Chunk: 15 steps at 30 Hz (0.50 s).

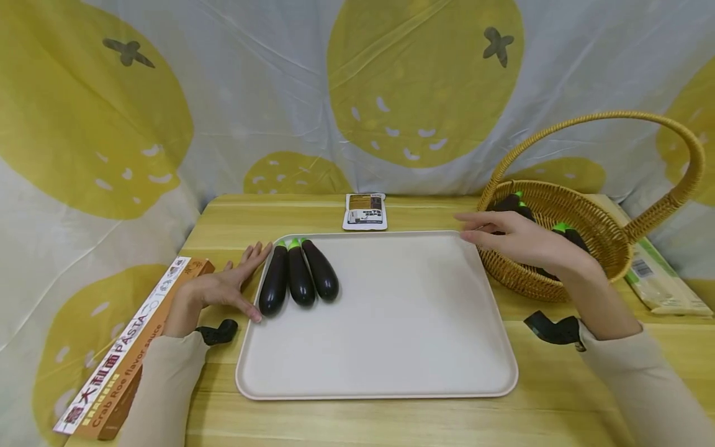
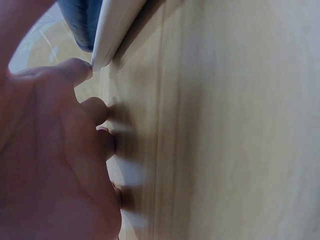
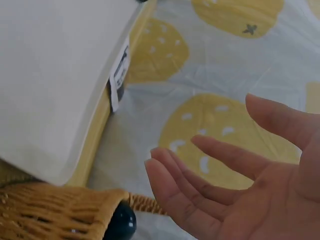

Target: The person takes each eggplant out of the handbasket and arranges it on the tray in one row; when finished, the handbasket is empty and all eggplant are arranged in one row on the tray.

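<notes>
Cloth (image 1: 268, 93): white with yellow fruit print; hangs behind everything from 10 through 2 o'clock.
Table (image 1: 357, 425): pale wood-look top. Clock positions below read from the tray's centre, head view, 12 being the far side.
Tray (image 1: 402, 310): off-white, low rim, rounded corners; lies flat on the table.
Basket (image 1: 508, 273): woven, tall arched handle; at 2 o'clock, right beside the tray's far corner.
Pasta box (image 1: 134, 347): orange and white, printed PASTA and "Crab Roe flavor sauce"; at 9 o'clock, well apart from the tray, lying slanted.
Packet (image 1: 670, 292): pale green, barcode visible; towards 3 o'clock, partly behind the basket.
Right hand (image 1: 516, 239): at 2 o'clock, over the tray corner and basket side; fingers gently bent, thumb apart from them, nothing held.
Left hand (image 1: 229, 288): between 9 and 10 o'clock, at the tray's rim; fingers and thumb spread apart, nothing gripped. Thumb near the outermost eggplant; cannot tell whether they touch.
Eggplants on the tray (image 1: 300, 273): three, side by side at 10 o'clock; green caps towards 12, the innermost one's blunt end swung to 5.
Eggplants in the basket (image 1: 575, 237): several, partly hidden by hand and weave; count unclear.
Pouch (image 1: 365, 212): white with brown panel; at 12 o'clock, just beyond the far rim.
</notes>
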Tool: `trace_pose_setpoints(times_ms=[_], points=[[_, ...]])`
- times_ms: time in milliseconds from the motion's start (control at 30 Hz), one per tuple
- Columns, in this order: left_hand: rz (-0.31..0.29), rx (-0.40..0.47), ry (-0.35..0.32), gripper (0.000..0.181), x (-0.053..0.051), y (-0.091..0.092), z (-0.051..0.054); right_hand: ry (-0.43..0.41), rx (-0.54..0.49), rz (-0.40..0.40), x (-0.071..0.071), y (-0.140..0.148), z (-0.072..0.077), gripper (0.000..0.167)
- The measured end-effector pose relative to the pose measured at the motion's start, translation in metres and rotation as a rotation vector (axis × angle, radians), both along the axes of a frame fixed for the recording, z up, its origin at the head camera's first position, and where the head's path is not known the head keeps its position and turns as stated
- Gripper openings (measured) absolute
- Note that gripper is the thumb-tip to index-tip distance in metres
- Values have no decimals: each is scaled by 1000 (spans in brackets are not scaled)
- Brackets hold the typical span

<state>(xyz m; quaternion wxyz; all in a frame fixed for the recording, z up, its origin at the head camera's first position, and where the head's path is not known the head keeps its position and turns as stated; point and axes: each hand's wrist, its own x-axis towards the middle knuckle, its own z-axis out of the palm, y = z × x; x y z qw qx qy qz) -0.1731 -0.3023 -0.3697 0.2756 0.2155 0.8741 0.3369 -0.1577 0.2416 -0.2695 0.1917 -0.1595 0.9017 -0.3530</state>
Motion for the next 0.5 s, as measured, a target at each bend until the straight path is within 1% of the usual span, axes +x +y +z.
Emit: trace_pose_setpoints(times_ms=[133, 300, 400, 500], points=[[2, 2, 5, 147, 1, -1, 0, -14, -10, -36, -2, 25, 0, 60], [1, 0, 15, 146, 1, -1, -1, -47, -13, -110, -11, 53, -3, 56], [1, 0, 17, 146, 1, -1, -1, -67, -18, -188, -19, 64, -7, 60], [-1, -1, 21, 146, 0, 0, -1, -97, -44, -273, -27, 70, -12, 67]])
